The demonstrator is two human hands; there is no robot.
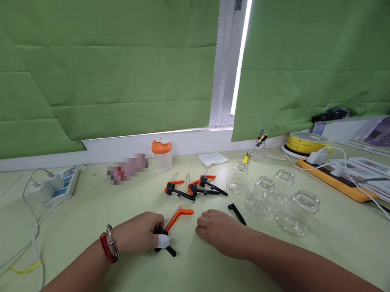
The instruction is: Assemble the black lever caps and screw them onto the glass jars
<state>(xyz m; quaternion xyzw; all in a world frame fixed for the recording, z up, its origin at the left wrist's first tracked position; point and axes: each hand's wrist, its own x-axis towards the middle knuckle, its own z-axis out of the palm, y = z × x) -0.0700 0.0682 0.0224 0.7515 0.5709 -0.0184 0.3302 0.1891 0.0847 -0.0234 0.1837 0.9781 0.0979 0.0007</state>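
Note:
My left hand (146,233), its thumb wrapped in white tape, is closed around the black body of a black-and-orange lever mechanism (178,214). That piece has a thin metal rod and an orange lever, which point away from me. To its right, my right hand (217,229) rests low at the table with fingers curled; whatever is under the fingertips, if anything, is hidden. Just beyond the right hand lies a loose black handle piece (237,213). Farther back, three similar lever mechanisms (180,192) lie grouped, each with an orange lever, metal rod and black handle.
Several clear glass jars (260,196) stand at the right. Behind are an orange-lidded cup (162,155), white paper (214,158) and screwdrivers (259,142). At left, a power strip (65,187) trails cables (36,229). An orange-and-white power strip (335,180) and yellow container (306,143) sit right.

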